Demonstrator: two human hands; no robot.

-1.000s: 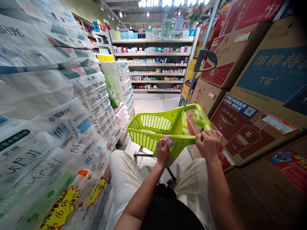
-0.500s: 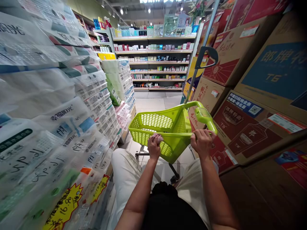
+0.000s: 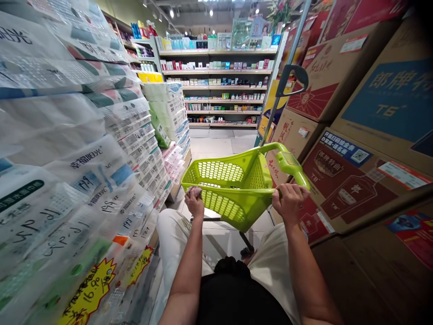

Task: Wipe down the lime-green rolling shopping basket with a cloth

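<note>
In front of me stands a lime-green shopping cart [image 3: 248, 198] with perforated basket walls. My left hand [image 3: 195, 206] is closed on a small pinkish cloth [image 3: 195, 192], pressed against the basket's near rim close to its left corner. Much of the cloth is hidden by the fingers. At the other end, my right hand [image 3: 289, 202] is wrapped round the cart where the rim meets the lower end of the curved green handle [image 3: 290, 162]. The basket's floor is only partly visible.
Stacked plastic-wrapped tissue packs [image 3: 111, 153] line my left side. Cardboard cartons [image 3: 358, 176] rise close on the right. A grey pole with a dark loop handle [image 3: 294, 81] stands behind the cart. Shelves of small boxes and bottles [image 3: 219, 70] cross the far end of the tiled floor [image 3: 213, 146].
My left hand has slid left along the near rim with the cloth, towards the basket's corner. My right hand keeps its hold and has shifted slightly right with the cart's handle end.
</note>
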